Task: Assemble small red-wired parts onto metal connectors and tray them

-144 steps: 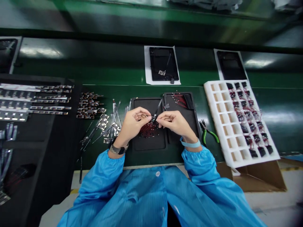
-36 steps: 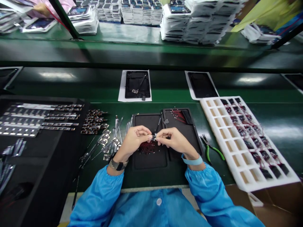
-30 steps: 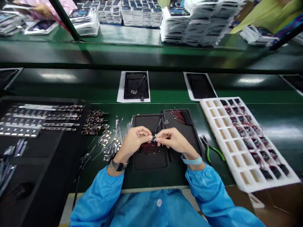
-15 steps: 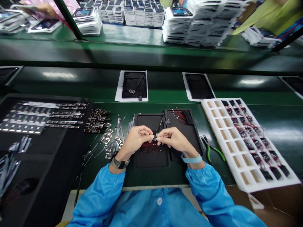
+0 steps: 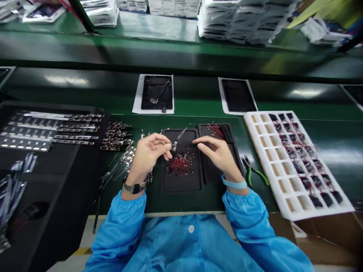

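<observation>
My left hand [image 5: 153, 151] pinches a small circuit board with a flat ribbon cable [image 5: 181, 134] that sticks out up and to the right. Beneath it, a black tray [image 5: 183, 186] bears a heap of short red wires [image 5: 180, 165] with white ends. Over the edge between this tray and a second black tray [image 5: 208, 172], my right hand [image 5: 215, 151] is held with fingers apart and nothing between them. More red wires [image 5: 216, 130] and a black piece lie at the far end of that second tray.
Green-handled pliers [image 5: 251, 172] lie right of the trays, beside a white foam tray [image 5: 256, 151] of black parts with red wires. Small boards [image 5: 116, 136] are heaped at left near a black bin [image 5: 73, 166]. Two tablet housings [image 5: 157, 92] [image 5: 238, 95] rest on white sheets behind.
My hands have parted: the left moved left with the board and cable, and the right let go and opened. The red wire heap shows more fully. The view has tilted slightly downward.
</observation>
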Action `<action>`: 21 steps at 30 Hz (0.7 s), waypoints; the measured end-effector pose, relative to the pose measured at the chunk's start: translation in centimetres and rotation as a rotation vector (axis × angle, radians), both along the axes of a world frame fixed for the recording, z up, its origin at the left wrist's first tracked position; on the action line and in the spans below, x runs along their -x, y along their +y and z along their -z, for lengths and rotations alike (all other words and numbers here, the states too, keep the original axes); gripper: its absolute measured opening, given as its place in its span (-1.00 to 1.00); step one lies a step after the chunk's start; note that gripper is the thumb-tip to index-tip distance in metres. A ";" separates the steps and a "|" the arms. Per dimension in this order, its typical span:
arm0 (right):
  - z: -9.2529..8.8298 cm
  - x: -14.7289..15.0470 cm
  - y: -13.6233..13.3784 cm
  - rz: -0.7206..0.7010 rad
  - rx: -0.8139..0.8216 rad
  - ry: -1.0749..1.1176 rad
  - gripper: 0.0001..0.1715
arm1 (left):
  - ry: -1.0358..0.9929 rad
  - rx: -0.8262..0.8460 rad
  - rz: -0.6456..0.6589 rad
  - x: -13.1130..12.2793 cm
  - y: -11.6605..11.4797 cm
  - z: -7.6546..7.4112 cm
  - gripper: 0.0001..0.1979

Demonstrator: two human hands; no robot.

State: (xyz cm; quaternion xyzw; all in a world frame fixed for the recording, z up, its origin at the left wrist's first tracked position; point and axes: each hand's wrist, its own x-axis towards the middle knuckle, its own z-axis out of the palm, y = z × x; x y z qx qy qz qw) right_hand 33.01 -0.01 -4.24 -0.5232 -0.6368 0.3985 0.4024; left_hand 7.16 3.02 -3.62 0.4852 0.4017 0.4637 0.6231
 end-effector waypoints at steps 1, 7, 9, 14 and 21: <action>-0.1 -0.2 0.0 0.034 -0.045 -0.045 -0.79 | -0.043 -0.030 -0.065 0.6 0.1 -0.3 -0.82; 0.2 2.0 -0.7 -0.199 -0.096 -0.329 -0.92 | -0.159 -0.109 -0.303 2.9 1.2 -0.3 -0.67; 0.3 3.5 -0.7 -0.240 -0.111 -0.396 -0.92 | -0.179 -0.108 -0.320 2.9 1.5 0.1 -0.67; 0.9 6.8 -0.2 -0.313 -0.190 -0.623 -0.81 | -0.236 -0.064 -0.318 2.5 2.0 0.9 -0.69; 2.0 8.9 0.4 -0.358 -0.255 -0.773 -0.81 | -0.160 -0.060 -0.348 2.0 2.0 1.5 -0.69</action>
